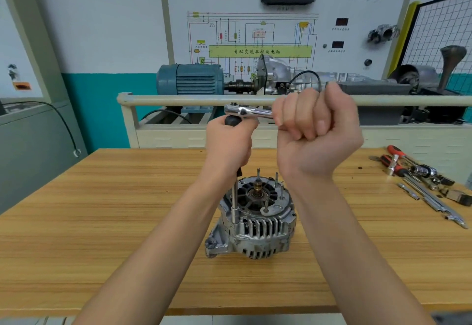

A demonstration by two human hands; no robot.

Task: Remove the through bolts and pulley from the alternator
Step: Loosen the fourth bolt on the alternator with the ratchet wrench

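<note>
1. Head view, far left of the action: the left hand (228,139) is wrapped around the black top of a long chrome extension bar (234,203), steadying it upright; keep it plumb so the socket stays square on the bolt.
2. Centre: the silver finned alternator (251,218) stands on the pale wooden workbench (102,222), rear face up, with several slim through bolts (258,174) already standing proud.
3. Above it, the chrome ratchet wrench (246,112) sits on the bar's top.
4. Right: the right hand (313,123) is fisted tight on the ratchet handle; I judge short, level swings best, since nothing clamps the housing.
5. Far right, spare loose hand tools (421,184) lie well apart.
</note>
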